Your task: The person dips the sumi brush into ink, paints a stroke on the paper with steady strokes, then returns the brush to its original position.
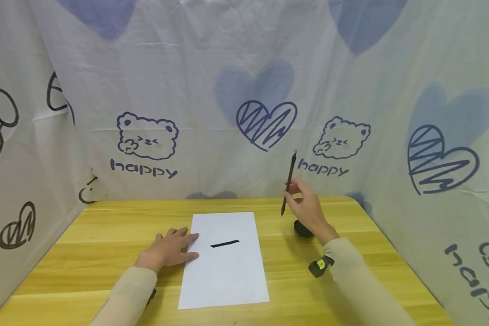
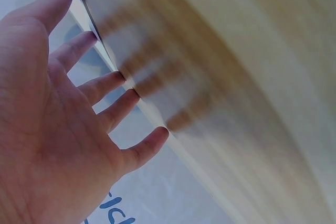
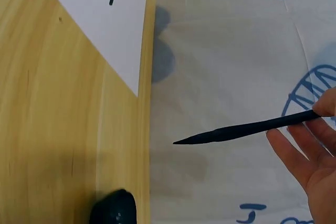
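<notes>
The person's left hand [image 1: 169, 250] lay flat on the wooden table [image 1: 106, 240], fingers straight and spread, their tips resting on the left edge of a white sheet of paper [image 1: 224, 267]. From the left wrist view the same fingers [image 2: 113, 85] looked relaxed, gripping nothing, simply pinning the sheet.

On the paper sat one short black horizontal stroke [image 1: 225, 244], roughly in the middle of the upper half.

Further right, the right hand [image 1: 309, 209] was lifted clear of the table, fingers curled around a dark ink brush [image 1: 288, 183] held nearly upright, its pointed tip down and hovering in the air beside the sheet, not touching it. Just below that hand a small black ink dish [image 1: 303, 228] stood on the wood, close to the paper's right edge.

To my eye, doing the work in hand well would call for keeping the left palm steady so the sheet cannot slide, and carrying the loaded tip across without letting it drip on the white.
</notes>
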Action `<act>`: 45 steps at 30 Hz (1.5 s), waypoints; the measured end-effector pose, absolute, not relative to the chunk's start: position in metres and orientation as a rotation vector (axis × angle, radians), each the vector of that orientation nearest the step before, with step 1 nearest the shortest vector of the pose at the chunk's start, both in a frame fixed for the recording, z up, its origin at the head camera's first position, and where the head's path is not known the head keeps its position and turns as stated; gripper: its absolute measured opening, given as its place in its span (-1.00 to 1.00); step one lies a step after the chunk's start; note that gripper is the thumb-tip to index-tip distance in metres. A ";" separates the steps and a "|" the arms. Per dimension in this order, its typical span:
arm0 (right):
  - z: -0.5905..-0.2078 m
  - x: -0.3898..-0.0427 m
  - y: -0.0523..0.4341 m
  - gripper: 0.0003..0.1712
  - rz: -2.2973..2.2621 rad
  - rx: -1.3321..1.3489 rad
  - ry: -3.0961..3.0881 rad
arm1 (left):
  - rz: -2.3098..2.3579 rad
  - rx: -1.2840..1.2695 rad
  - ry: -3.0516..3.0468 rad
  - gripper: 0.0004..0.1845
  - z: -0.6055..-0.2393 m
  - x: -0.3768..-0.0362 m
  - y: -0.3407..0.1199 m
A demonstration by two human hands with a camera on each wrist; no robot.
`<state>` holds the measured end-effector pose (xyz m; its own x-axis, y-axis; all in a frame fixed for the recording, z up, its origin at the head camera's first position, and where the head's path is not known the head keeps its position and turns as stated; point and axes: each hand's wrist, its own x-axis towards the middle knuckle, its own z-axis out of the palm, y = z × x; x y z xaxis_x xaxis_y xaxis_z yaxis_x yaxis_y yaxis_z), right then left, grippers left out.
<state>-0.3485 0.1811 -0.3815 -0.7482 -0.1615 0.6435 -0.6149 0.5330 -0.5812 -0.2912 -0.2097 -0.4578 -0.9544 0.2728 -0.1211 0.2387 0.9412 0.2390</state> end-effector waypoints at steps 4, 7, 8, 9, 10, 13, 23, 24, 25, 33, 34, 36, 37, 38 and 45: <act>-0.379 -0.349 0.197 -0.69 1.100 0.639 -2.268 | 0.335 0.387 2.941 -0.25 -0.457 -0.291 -0.210; -0.378 -0.348 0.208 -0.69 1.079 0.661 -2.283 | 0.334 0.389 2.941 -0.25 -0.457 -0.290 -0.210; -0.377 -0.348 0.211 -0.70 1.068 0.668 -2.288 | 0.331 0.387 2.941 -0.25 -0.456 -0.289 -0.210; -0.377 -0.348 0.214 -0.70 1.061 0.675 -2.296 | 0.329 0.391 2.943 -0.25 -0.457 -0.289 -0.210; -0.377 -0.347 0.216 -0.71 1.056 0.685 -2.304 | 0.328 0.393 2.944 -0.25 -0.456 -0.289 -0.210; -0.378 -0.348 0.223 -0.74 1.045 0.726 -2.320 | 0.326 0.393 2.945 -0.24 -0.457 -0.290 -0.211; -0.386 -0.351 0.242 -0.75 0.971 0.929 -2.302 | 0.348 0.390 2.938 -0.25 -0.461 -0.293 -0.212; -0.387 -0.351 0.243 -0.75 0.940 0.937 -2.301 | 0.349 0.386 2.936 -0.25 -0.461 -0.293 -0.213; -0.387 -0.350 0.245 -0.74 0.916 0.949 -2.301 | 0.346 0.389 2.938 -0.25 -0.461 -0.293 -0.213; -0.392 -0.349 0.258 -0.72 0.770 1.004 -2.333 | 0.331 0.393 2.945 -0.24 -0.460 -0.292 -0.213; -0.394 -0.349 0.259 -0.71 0.761 1.015 -2.333 | 0.331 0.392 2.944 -0.24 -0.460 -0.292 -0.212; -0.395 -0.350 0.262 -0.69 0.744 1.034 -2.340 | 0.334 0.388 2.942 -0.24 -0.460 -0.292 -0.212; -0.396 -0.350 0.264 -0.67 0.738 1.047 -2.340 | 0.335 0.387 2.942 -0.24 -0.460 -0.292 -0.213; -0.397 -0.350 0.265 -0.66 0.726 1.061 -2.338 | 0.336 0.388 2.941 -0.24 -0.461 -0.292 -0.213; -0.403 -0.349 0.274 -0.65 0.571 1.155 -2.334 | 0.337 0.394 2.942 -0.23 -0.460 -0.293 -0.213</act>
<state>-0.3493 0.2737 -0.4032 -0.5344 -0.6180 0.5766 -0.8145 0.5588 -0.1559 -0.2930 -0.2127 -0.4604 -0.9535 0.2757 -0.1215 0.2411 0.9401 0.2410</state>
